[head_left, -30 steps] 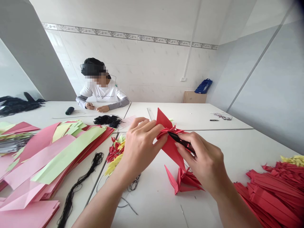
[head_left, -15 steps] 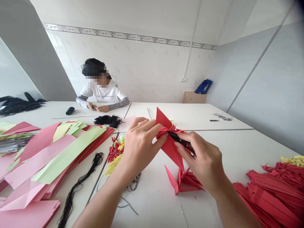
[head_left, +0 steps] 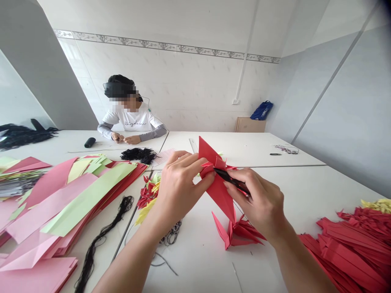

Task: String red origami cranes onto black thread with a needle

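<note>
My left hand (head_left: pixel 180 181) pinches a red origami paper crane (head_left: pixel 220 197) above the table, thumb and fingers closed on its middle folds. One wing points up and the other slants down to the right. In my right hand (head_left: pixel 259 199) is a slim black pointed tool (head_left: pixel 229 179), its tip against the folds beside my left fingertips. Its exact kind is partly hidden by my fingers. Beneath the held crane, a second red paper crane (head_left: pixel 241 236) rests on the table, and a thin dark thread shows between the two.
Left lie stacked coloured paper sheets (head_left: pixel 69 203), a black thread hank (head_left: pixel 100 240) and small folded pieces (head_left: pixel 148 191). A red folded-paper pile (head_left: pixel 354 244) is at right. Across the table sits a person (head_left: pixel 131 114), near a black spool (head_left: pixel 89 142) and a black thread bundle (head_left: pixel 139 155).
The held crane and both hands have shifted very slightly left, and the crane's central folds have turned a little. Both grips stay the same.
</note>
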Demonstrator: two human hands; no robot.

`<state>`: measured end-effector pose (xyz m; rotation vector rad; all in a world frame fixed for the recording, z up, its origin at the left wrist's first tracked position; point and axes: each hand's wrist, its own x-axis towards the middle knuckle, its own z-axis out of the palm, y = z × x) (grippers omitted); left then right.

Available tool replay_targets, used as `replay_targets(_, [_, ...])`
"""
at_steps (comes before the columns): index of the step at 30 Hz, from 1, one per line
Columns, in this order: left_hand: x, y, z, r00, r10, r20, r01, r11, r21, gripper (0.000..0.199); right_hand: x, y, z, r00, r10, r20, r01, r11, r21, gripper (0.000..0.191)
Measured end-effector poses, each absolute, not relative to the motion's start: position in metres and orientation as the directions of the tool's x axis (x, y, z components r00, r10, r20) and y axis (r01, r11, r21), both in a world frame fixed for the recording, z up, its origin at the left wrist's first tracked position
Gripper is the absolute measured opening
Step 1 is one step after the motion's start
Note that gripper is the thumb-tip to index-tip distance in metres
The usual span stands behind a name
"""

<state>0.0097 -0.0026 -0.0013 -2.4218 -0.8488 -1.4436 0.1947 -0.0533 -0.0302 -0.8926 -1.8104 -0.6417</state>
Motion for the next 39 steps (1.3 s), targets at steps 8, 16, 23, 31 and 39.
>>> replay_targets(8, [0.009, -0.003, 0.0, 0.366, 0.388, 0.846, 0.567, -0.814, 0.128, 0.019, 0.195, -0.05, -0.031, -0.241, 0.229, 0.943, 0.783, 0.62, 0.049, 0.026])
replay_targets(16, [0.01, -0.002, -0.002, 0.369, 0.378, 0.849, 0.573, -0.812, 0.113, 0.017, 0.194, -0.053, -0.029, -0.247, 0.261, 0.933, 0.807, 0.588, 0.049, 0.022])
replay_targets(23, [0.011, -0.001, -0.003, 0.374, 0.374, 0.848, 0.582, -0.807, 0.099, 0.017, 0.194, -0.061, -0.026, -0.27, 0.303, 0.914, 0.833, 0.549, 0.065, 0.017])
replay_targets(31, [0.012, 0.001, -0.006, 0.376, 0.377, 0.847, 0.586, -0.804, 0.098, 0.017, 0.194, -0.063, -0.024, -0.28, 0.318, 0.906, 0.838, 0.541, 0.07, 0.015])
replay_targets(39, [0.013, 0.002, -0.006, 0.387, 0.369, 0.845, 0.6, -0.797, 0.074, 0.019, 0.19, -0.069, -0.023, -0.301, 0.347, 0.888, 0.872, 0.476, 0.109, 0.014])
